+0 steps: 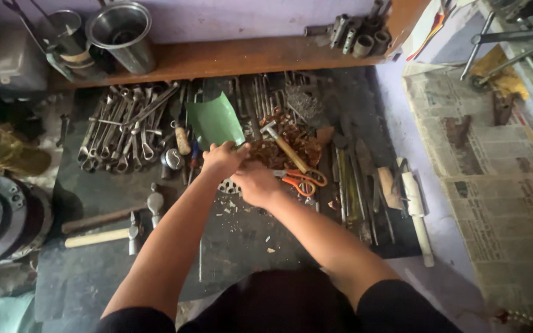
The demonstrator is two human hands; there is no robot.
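Beside the spanners (124, 129) and orange scissors (303, 182), both hands' fingers (232, 151) grip a green sheet (217, 120).

Two hands (220, 159) (255, 184); three hammers (100, 236) (155, 206) (285, 147); one orange scissors (300, 180); one green sheet (216, 120); one steel cup (123, 34).

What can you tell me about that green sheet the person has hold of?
The green sheet looks like thin, flat card or plastic, plain matte green, roughly four-sided with a slightly curled top edge. It stands tilted up over the dark workbench, beside the spanners. The left hand grips its lower corner; the right hand sits just below.
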